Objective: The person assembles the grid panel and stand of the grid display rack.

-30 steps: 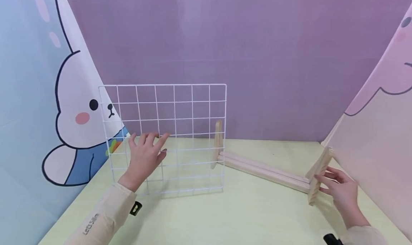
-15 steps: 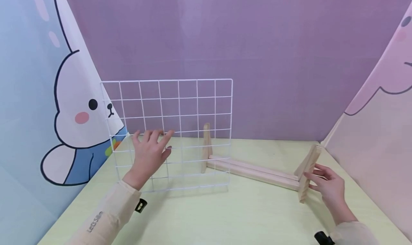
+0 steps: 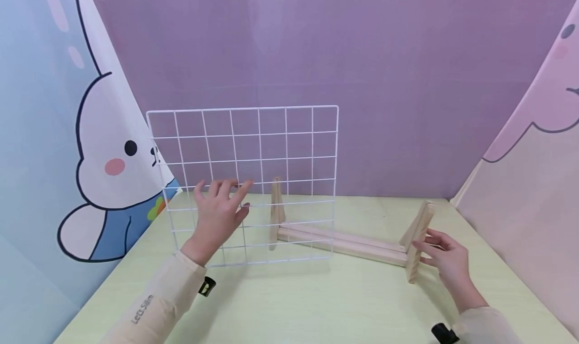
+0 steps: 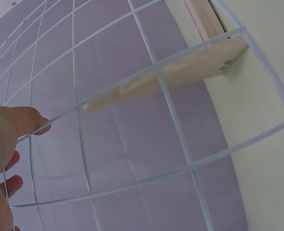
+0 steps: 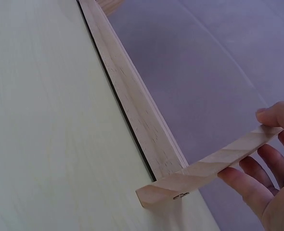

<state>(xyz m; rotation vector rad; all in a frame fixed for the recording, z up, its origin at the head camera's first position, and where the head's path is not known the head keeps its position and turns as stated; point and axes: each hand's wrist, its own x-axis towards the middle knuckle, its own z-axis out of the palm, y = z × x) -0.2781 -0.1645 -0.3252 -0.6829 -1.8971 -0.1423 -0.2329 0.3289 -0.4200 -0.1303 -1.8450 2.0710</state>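
In the head view my left hand [image 3: 214, 223] grips a white wire grid panel [image 3: 244, 108], its fingers through the mesh. The panel stands nearly upright, its lower edge close over the table. My right hand [image 3: 452, 263] pinches the right end piece [image 3: 424, 223] of a pale wooden stand. A grooved crossbar [image 3: 357, 247] joins that piece to the left upright [image 3: 275, 211], which shows behind the wires. Up close in the right wrist view, thumb and fingertips hold the upper part of the end piece [image 5: 204, 167].
A pale yellow table [image 3: 289, 309] lies under everything. The purple cloth backdrop [image 3: 384, 83] rises at its back edge. Printed cloth walls flank it, a rabbit figure [image 3: 101, 183] on the left one. Dark straps [image 3: 206, 287] show at the sleeves.
The wooden stand has slid left with my right hand, so its left upright sits further behind the panel. My left hand has brought the panel slightly right and nearer.
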